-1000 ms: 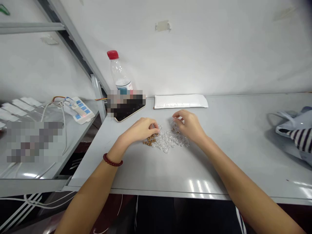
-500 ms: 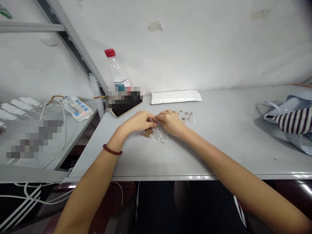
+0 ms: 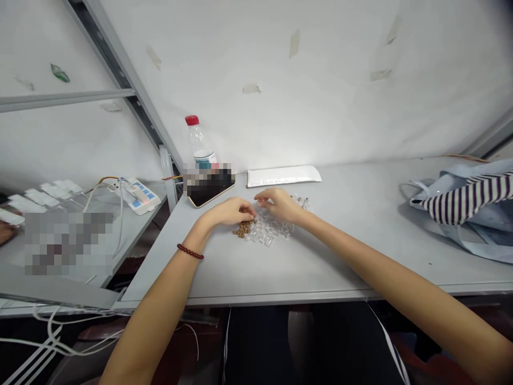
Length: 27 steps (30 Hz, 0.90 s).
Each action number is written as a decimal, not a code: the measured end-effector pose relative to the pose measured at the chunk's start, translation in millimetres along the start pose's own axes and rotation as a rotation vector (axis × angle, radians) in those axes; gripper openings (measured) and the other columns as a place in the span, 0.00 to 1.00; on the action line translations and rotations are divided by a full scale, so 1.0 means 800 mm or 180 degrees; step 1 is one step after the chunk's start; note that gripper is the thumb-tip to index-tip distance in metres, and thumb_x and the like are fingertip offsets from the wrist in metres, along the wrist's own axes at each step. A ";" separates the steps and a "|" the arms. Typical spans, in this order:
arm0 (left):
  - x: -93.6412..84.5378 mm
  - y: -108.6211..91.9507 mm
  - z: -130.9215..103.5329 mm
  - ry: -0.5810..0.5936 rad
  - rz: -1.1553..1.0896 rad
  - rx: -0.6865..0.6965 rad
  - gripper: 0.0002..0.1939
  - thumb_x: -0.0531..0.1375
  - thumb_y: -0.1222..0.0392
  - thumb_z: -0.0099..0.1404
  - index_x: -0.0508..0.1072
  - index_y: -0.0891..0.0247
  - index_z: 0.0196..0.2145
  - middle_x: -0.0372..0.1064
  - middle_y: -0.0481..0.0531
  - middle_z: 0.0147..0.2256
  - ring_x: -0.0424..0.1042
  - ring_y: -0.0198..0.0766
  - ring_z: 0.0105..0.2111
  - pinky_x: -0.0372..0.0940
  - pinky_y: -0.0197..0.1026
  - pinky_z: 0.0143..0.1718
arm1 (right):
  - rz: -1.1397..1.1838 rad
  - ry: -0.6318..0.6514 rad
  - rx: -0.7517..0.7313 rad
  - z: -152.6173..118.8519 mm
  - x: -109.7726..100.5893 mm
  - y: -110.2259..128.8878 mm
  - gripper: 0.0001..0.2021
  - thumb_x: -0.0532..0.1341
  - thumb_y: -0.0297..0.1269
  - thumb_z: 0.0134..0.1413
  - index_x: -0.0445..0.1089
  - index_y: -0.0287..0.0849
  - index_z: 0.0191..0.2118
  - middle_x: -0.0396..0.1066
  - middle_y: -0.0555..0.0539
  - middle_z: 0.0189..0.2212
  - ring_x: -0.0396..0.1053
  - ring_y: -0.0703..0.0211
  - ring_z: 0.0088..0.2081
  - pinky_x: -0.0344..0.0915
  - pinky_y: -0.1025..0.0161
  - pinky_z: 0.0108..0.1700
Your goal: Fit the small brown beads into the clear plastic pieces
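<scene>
My left hand point(image 3: 236, 210) hovers over a small pile of brown pieces point(image 3: 242, 230) that look like tiny cork stoppers. Its thumb and fingertips are pinched together; whatever is between them is too small to make out. My right hand point(image 3: 281, 204) is above a spread of small clear vials point(image 3: 267, 233), its fingers bent and the thumb close to the forefinger. What this hand grips, if anything, is not distinguishable. Beyond its wrist lie several clear vials with brown tops point(image 3: 302, 201), partly hidden by the hand.
Behind the hands lies a long white packet point(image 3: 284, 176) against the wall. A phone point(image 3: 212, 188) and a red-capped bottle point(image 3: 202, 147) are at back left. A striped fabric bag point(image 3: 460, 206) sits at right. Further left, a power strip point(image 3: 140, 196) with cables rests on another table.
My hands have moved apart; their fingertips were together before. More of the clear vials is uncovered between them. The camera view has tilted upward and turned slightly.
</scene>
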<state>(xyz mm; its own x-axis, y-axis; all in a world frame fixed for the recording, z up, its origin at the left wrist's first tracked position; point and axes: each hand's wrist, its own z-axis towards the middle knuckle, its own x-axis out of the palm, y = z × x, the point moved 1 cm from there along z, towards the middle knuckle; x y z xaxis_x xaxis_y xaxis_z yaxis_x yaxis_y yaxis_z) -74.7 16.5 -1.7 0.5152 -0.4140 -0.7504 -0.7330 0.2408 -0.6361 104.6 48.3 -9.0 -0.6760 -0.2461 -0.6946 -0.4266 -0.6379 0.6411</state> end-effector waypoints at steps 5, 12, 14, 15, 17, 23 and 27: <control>0.003 -0.008 -0.004 0.0057 0.0140 -0.0111 0.13 0.58 0.58 0.56 0.73 0.65 0.37 0.73 0.51 0.29 0.70 0.37 0.28 0.63 0.39 0.31 | 0.1231 -0.0434 0.0660 -0.023 -0.039 -0.009 0.14 0.59 0.46 0.55 0.73 0.39 0.35 0.74 0.45 0.34 0.65 0.62 0.29 0.60 0.61 0.33; 0.012 -0.013 -0.002 -0.0381 0.0169 -0.0296 0.07 0.57 0.58 0.57 0.72 0.63 0.30 0.72 0.50 0.25 0.69 0.37 0.26 0.61 0.39 0.27 | 0.2462 -0.0545 0.1380 -0.053 -0.041 -0.037 0.15 0.65 0.47 0.48 0.71 0.39 0.32 0.68 0.48 0.29 0.61 0.65 0.27 0.60 0.61 0.33; 0.012 -0.015 -0.001 -0.0408 0.0143 -0.0302 0.08 0.57 0.57 0.57 0.72 0.63 0.30 0.71 0.49 0.24 0.69 0.37 0.25 0.61 0.39 0.27 | 0.2707 -0.0510 0.1390 -0.054 -0.041 -0.035 0.14 0.65 0.46 0.49 0.71 0.39 0.32 0.69 0.47 0.30 0.63 0.64 0.28 0.61 0.61 0.35; 0.011 -0.017 -0.001 -0.0411 0.0116 -0.0292 0.08 0.58 0.57 0.57 0.72 0.63 0.30 0.71 0.49 0.24 0.69 0.37 0.25 0.61 0.39 0.27 | 0.2828 -0.0504 0.1387 -0.054 -0.042 -0.033 0.13 0.65 0.45 0.50 0.71 0.39 0.33 0.70 0.46 0.31 0.64 0.64 0.29 0.62 0.61 0.37; 0.011 -0.019 0.000 -0.0466 0.0062 -0.0266 0.08 0.58 0.56 0.58 0.73 0.63 0.30 0.72 0.49 0.24 0.70 0.37 0.26 0.62 0.39 0.28 | 0.3079 -0.0495 0.1371 -0.054 -0.046 -0.028 0.11 0.65 0.42 0.50 0.71 0.40 0.35 0.71 0.47 0.32 0.67 0.64 0.30 0.64 0.61 0.40; 0.015 -0.026 0.002 -0.0763 -0.0119 -0.0218 0.08 0.59 0.56 0.57 0.73 0.63 0.30 0.74 0.51 0.26 0.71 0.38 0.26 0.64 0.39 0.28 | 0.3388 -0.0322 0.1349 -0.056 -0.052 -0.021 0.10 0.64 0.36 0.52 0.72 0.40 0.40 0.76 0.45 0.30 0.73 0.60 0.37 0.66 0.59 0.49; 0.019 -0.034 0.003 -0.1047 -0.0483 -0.0200 0.09 0.61 0.55 0.56 0.73 0.64 0.30 0.74 0.52 0.27 0.73 0.39 0.27 0.67 0.40 0.29 | 0.3314 -0.0273 0.1453 -0.057 -0.049 -0.021 0.09 0.64 0.38 0.53 0.72 0.40 0.39 0.77 0.42 0.34 0.74 0.59 0.39 0.65 0.57 0.51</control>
<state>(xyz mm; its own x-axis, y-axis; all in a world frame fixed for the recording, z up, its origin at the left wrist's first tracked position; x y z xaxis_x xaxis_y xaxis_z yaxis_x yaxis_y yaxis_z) -45.6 5.3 3.9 0.7280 -0.1340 -0.6723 -0.6578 0.1397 -0.7402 165.0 35.3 -7.4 -0.8609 -0.4387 0.2577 0.1987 0.1764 0.9641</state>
